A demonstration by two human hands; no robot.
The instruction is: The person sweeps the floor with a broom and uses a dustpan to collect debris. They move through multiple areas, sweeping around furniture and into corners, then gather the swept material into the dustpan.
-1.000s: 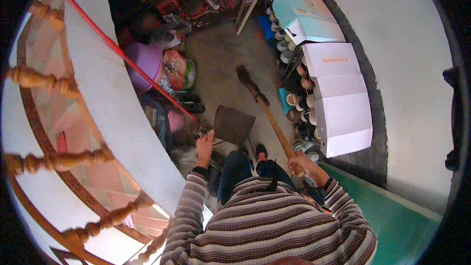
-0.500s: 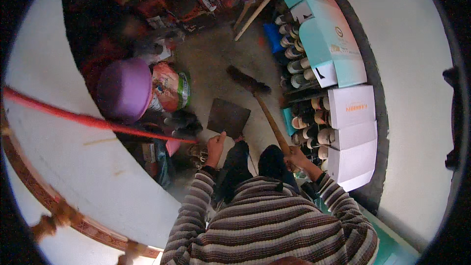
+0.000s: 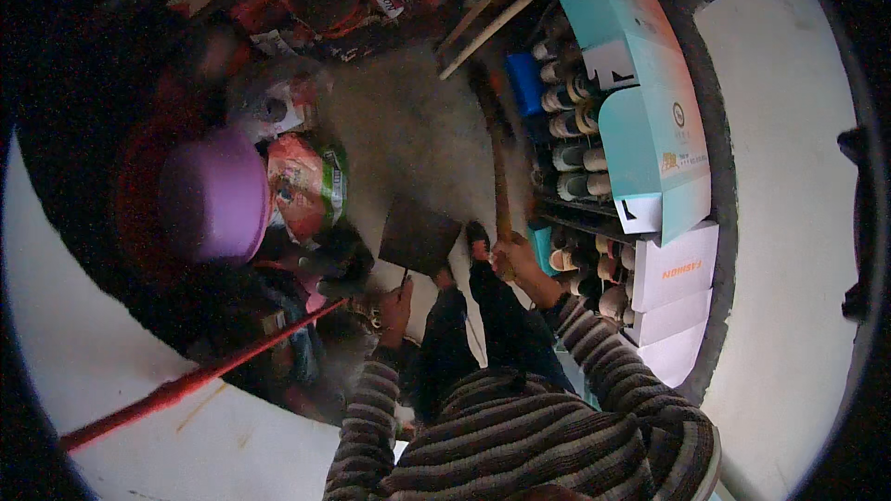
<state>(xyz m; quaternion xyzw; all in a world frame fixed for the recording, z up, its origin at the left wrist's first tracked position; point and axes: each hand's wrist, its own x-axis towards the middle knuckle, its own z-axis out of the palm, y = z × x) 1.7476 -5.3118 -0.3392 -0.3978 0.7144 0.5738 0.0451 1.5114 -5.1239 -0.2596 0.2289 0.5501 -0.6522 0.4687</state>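
My left hand (image 3: pixel 396 309) is closed round the thin handle of a dark, square dustpan (image 3: pixel 418 237), which lies low in front of my feet. A wooden broom handle (image 3: pixel 502 187) is gripped in my right hand (image 3: pixel 518 266), ahead of my right leg. It runs away from me to a dark broom head (image 3: pixel 487 97), smeared by motion, beside the shoe rack. The broom head and the dustpan are well apart. Whether the pan rests flat on the floor I cannot tell.
Shoes (image 3: pixel 568 158) fill a rack on the right, beside turquoise (image 3: pixel 664 111) and white boxes (image 3: pixel 676 267). Wooden poles (image 3: pixel 492 14) lean at the back. On the left are a purple tub (image 3: pixel 212 195), a red-green bag (image 3: pixel 306 181) and a long red bar (image 3: pixel 200 376).
The broom head has swung from mid-floor farther away, towards the poles and shoe rack, and its handle stands straighter. My right hand has moved forward. The dustpan stays in my left hand.
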